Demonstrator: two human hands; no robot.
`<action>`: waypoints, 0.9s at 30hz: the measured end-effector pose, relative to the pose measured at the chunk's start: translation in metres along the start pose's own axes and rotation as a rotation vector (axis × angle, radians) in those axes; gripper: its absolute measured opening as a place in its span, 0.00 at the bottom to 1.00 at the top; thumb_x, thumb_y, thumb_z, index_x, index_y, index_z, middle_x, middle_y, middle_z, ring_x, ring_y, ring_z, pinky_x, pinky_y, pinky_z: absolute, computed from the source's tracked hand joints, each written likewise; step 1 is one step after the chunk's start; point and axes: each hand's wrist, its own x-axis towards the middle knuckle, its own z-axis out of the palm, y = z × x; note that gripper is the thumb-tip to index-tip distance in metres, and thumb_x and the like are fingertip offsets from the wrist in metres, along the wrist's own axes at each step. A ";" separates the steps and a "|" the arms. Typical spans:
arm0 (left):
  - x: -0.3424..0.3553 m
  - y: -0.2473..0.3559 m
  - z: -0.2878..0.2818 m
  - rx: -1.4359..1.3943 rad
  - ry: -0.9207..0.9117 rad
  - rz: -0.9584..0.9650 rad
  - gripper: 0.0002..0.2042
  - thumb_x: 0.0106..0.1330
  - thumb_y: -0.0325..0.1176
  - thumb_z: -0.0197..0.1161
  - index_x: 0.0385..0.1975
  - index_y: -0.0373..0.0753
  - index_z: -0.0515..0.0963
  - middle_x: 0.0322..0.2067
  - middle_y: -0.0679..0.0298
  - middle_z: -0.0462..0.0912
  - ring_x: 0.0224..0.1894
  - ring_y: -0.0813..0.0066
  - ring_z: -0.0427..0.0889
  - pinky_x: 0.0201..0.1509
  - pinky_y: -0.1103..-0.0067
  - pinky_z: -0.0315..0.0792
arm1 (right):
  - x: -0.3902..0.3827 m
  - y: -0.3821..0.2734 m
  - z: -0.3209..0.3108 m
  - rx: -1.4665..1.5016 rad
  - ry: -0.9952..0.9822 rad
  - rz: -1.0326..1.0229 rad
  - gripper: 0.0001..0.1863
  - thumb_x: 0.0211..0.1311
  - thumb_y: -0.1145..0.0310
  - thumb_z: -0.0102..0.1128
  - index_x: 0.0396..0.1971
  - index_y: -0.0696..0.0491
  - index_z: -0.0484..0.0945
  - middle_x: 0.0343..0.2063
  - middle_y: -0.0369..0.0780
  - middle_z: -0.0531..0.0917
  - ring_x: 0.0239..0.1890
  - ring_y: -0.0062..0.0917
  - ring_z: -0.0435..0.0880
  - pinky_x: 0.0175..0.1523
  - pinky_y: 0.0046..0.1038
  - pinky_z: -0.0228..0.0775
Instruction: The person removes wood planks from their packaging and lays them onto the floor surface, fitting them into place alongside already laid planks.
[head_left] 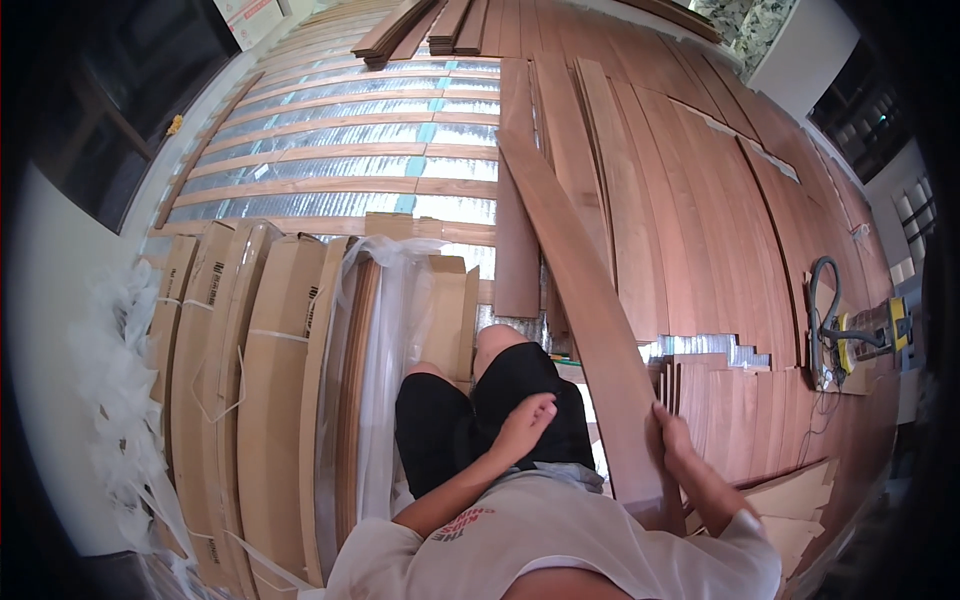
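My right hand (675,438) grips the right edge of a long brown wooden floorboard (590,290). The board lies slantwise, running from beside my hip away to the far left, over other boards. My left hand (530,422) is curled into a loose fist above my thigh, with nothing visible in it. Between my legs and the wall, an opened carton (450,310) with clear plastic wrap (390,330) holds a stack of floorboards (360,380). Just right of my right hand, short board ends (685,385) stand close together.
Several closed cardboard cartons (275,380) lie along the left. Ahead, wooden battens (350,187) cross silver foil (300,165). Laid flooring (710,230) covers the right side, where a vacuum cleaner (865,335) with a hose stands. Stacked boards (400,28) lie at the far end.
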 end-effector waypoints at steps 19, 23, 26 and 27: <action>-0.033 0.058 -0.004 -1.495 0.074 -0.204 0.23 0.71 0.36 0.50 0.62 0.30 0.61 0.65 0.48 0.62 0.70 0.53 0.58 0.77 0.59 0.47 | 0.188 -0.170 0.264 0.313 -0.404 -0.240 0.16 0.71 0.59 0.47 0.44 0.57 0.76 0.36 0.42 0.82 0.37 0.28 0.81 0.44 0.30 0.74; 0.018 0.020 -0.028 -1.395 0.279 -0.120 0.24 0.68 0.34 0.56 0.60 0.30 0.63 0.62 0.49 0.66 0.69 0.54 0.60 0.75 0.60 0.52 | 0.121 -0.121 0.270 0.244 -0.326 -0.553 0.12 0.71 0.62 0.50 0.40 0.55 0.76 0.30 0.35 0.80 0.28 0.15 0.77 0.33 0.18 0.69; 0.077 -0.028 -0.052 -1.320 0.331 -0.185 0.19 0.65 0.28 0.56 0.55 0.29 0.67 0.57 0.51 0.70 0.64 0.57 0.66 0.73 0.62 0.57 | 0.047 -0.079 0.237 0.418 -0.318 -0.635 0.12 0.73 0.66 0.49 0.45 0.59 0.75 0.35 0.39 0.83 0.34 0.19 0.81 0.39 0.20 0.73; 0.098 -0.038 -0.055 -1.323 0.370 -0.238 0.18 0.64 0.27 0.56 0.53 0.29 0.68 0.55 0.51 0.72 0.63 0.57 0.68 0.72 0.62 0.59 | 0.034 -0.063 0.214 0.357 -0.293 -0.673 0.13 0.73 0.67 0.49 0.46 0.60 0.75 0.37 0.40 0.83 0.36 0.20 0.82 0.41 0.20 0.74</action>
